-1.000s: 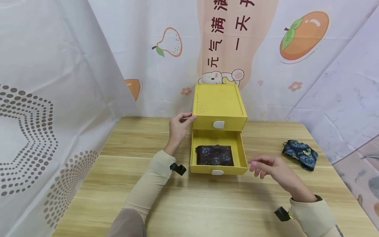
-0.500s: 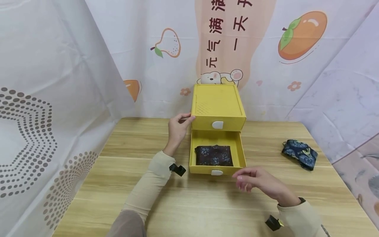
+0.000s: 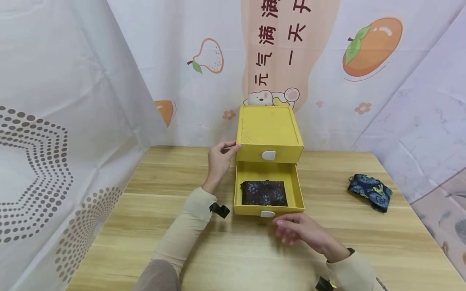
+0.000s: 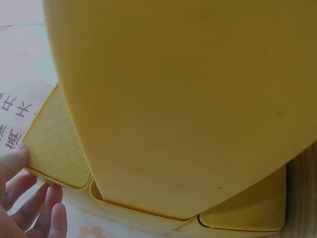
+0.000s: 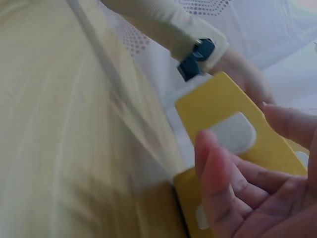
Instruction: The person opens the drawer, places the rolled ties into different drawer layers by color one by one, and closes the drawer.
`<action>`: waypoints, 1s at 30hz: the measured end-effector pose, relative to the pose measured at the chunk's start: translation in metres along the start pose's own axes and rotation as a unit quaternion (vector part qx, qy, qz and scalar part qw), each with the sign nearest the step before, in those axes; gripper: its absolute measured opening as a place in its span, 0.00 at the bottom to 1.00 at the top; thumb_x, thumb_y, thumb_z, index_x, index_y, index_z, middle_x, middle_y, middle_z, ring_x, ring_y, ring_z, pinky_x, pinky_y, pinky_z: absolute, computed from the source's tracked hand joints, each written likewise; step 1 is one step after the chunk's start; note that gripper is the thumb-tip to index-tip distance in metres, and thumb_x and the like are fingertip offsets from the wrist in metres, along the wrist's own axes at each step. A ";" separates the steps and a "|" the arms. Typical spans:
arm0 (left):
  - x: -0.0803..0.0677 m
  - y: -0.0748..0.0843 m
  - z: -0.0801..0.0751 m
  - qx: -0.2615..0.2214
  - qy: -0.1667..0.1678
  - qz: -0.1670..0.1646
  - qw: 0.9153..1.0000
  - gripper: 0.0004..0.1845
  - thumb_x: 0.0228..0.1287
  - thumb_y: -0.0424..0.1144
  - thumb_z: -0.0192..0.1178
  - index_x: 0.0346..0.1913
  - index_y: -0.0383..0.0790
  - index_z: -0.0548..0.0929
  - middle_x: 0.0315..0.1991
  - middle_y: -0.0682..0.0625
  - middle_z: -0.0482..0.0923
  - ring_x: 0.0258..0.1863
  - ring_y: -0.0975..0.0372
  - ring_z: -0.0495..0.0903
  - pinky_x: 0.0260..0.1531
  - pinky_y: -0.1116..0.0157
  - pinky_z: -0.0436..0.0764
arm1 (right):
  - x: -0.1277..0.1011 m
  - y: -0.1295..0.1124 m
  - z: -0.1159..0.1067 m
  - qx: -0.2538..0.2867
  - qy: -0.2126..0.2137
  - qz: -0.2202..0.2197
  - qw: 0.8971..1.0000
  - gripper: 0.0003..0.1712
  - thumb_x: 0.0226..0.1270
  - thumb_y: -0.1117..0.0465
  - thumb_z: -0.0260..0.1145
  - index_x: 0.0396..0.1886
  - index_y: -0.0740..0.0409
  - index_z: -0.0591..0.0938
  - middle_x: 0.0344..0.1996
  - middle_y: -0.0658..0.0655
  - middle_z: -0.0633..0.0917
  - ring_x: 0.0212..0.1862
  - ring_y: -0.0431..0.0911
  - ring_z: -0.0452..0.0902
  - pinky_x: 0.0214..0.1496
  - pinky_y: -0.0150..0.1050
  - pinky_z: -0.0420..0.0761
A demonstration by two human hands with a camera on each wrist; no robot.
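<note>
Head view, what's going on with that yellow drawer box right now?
A person's left hand holds the top left corner of the yellow drawer box. The bottom drawer stands pulled out, with a folded dark floral cloth lying inside. The right hand is at the drawer's white handle. Another blue patterned cloth lies on the table.

Probably a staged booth: printed backdrop sheets [image 3: 291, 60].

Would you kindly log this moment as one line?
left hand: holds yellow drawer box | right hand: at open lower drawer front | folded cloth inside
</note>
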State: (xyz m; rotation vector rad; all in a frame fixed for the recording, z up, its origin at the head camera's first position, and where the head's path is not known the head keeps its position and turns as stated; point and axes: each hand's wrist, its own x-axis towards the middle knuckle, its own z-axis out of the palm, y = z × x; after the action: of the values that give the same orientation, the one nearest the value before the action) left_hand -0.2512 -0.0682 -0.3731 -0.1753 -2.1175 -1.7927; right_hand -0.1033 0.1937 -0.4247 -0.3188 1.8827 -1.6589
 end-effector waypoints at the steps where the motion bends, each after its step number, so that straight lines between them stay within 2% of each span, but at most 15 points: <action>1: 0.000 -0.001 0.000 0.000 0.000 0.000 1.000 0.15 0.58 0.43 0.71 0.44 0.36 0.87 0.42 0.42 0.87 0.39 0.53 0.86 0.35 0.71 0.80 | 0.001 0.001 0.003 0.008 0.003 0.003 1.000 0.30 0.75 0.55 0.56 0.61 0.79 0.70 0.36 0.57 0.87 0.30 0.40 0.82 0.32 0.32 0.81; 8: 0.000 -0.001 0.000 0.001 0.004 0.000 1.000 0.16 0.58 0.44 0.70 0.44 0.36 0.87 0.43 0.42 0.87 0.39 0.53 0.85 0.34 0.71 0.80 | 0.012 0.006 0.018 0.054 0.048 0.013 0.997 0.31 0.74 0.52 0.56 0.57 0.80 0.73 0.31 0.51 0.87 0.28 0.37 0.80 0.30 0.29 0.80; 15: -0.001 -0.001 0.000 0.003 0.002 -0.003 1.000 0.16 0.59 0.43 0.70 0.44 0.36 0.87 0.42 0.42 0.87 0.39 0.54 0.85 0.33 0.71 0.79 | 0.017 0.012 0.032 0.075 0.037 0.012 0.996 0.37 0.75 0.49 0.55 0.64 0.80 0.66 0.33 0.52 0.86 0.29 0.37 0.80 0.31 0.29 0.80; 20: 0.000 0.000 0.000 0.000 0.002 -0.005 1.000 0.16 0.58 0.44 0.70 0.44 0.36 0.87 0.42 0.42 0.87 0.39 0.54 0.85 0.33 0.72 0.79 | 0.021 0.013 0.041 0.100 0.048 0.012 0.994 0.39 0.75 0.48 0.54 0.65 0.80 0.63 0.33 0.50 0.85 0.29 0.37 0.80 0.32 0.28 0.80; 30: 0.000 0.000 0.000 -0.003 0.000 -0.009 1.000 0.16 0.57 0.44 0.71 0.44 0.36 0.87 0.42 0.42 0.87 0.39 0.55 0.85 0.37 0.69 0.82 | 0.026 0.010 0.050 0.130 0.097 0.029 0.986 0.37 0.74 0.45 0.55 0.61 0.78 0.68 0.29 0.48 0.83 0.26 0.37 0.77 0.31 0.28 0.79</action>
State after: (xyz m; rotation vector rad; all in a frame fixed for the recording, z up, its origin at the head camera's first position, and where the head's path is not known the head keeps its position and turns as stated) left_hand -0.2511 -0.0681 -0.3735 -0.1585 -2.1213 -1.8090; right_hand -0.0928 0.1408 -0.4433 0.0043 1.7620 -1.9262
